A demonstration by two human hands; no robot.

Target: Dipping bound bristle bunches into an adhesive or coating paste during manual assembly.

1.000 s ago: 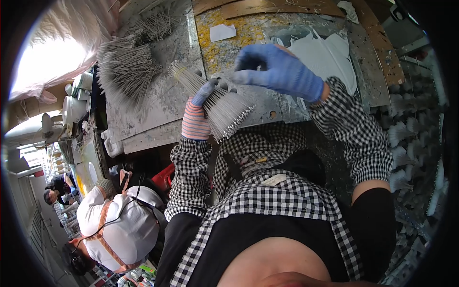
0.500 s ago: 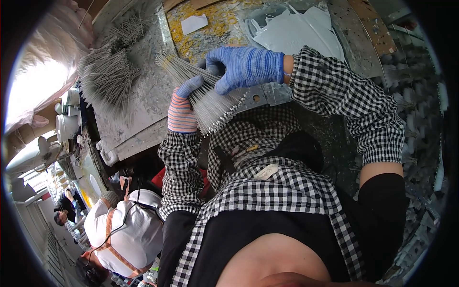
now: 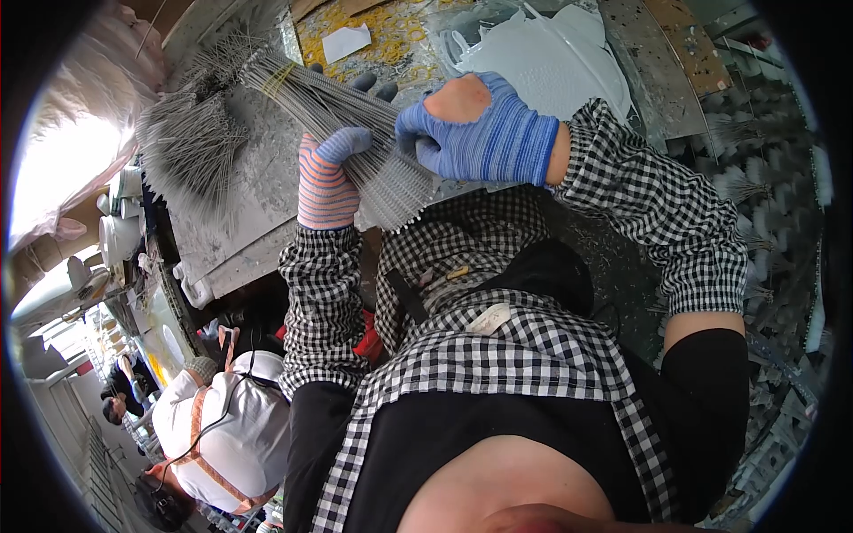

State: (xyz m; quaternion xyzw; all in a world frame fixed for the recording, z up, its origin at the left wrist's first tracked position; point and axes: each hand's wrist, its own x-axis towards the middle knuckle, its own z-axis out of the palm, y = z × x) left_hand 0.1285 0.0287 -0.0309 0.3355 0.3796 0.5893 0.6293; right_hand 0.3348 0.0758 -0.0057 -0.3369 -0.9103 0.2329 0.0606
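Observation:
A fanned bundle of thin wire brushes (image 3: 306, 93) lies slantwise between my hands, over the near edge of the table. A yellow rubber band (image 3: 278, 82) circles its far left wire ends, and the bristled ends with pale tips spread toward me. My left hand (image 3: 329, 182), in a pink-striped glove with a blue-grey thumb, is wrapped round the bundle from the left; its grey fingertips show beyond the wires. My right hand (image 3: 502, 129), in a blue glove with a hole over the back, closes its fingers on the bundle's right side.
Loose wire brushes (image 3: 191, 142) are piled on the table at the left. Yellow rubber bands (image 3: 413, 40) and a white paper (image 3: 346, 42) lie at the back, beside a flat white mass (image 3: 546, 67). More brush bundles (image 3: 755, 186) fill the right side. A co-worker (image 3: 227, 431) sits lower left.
The bundle and my left hand have shifted up and left. My right hand has turned over, now showing the glove's hole, and moved from across the top to the bundle's right side.

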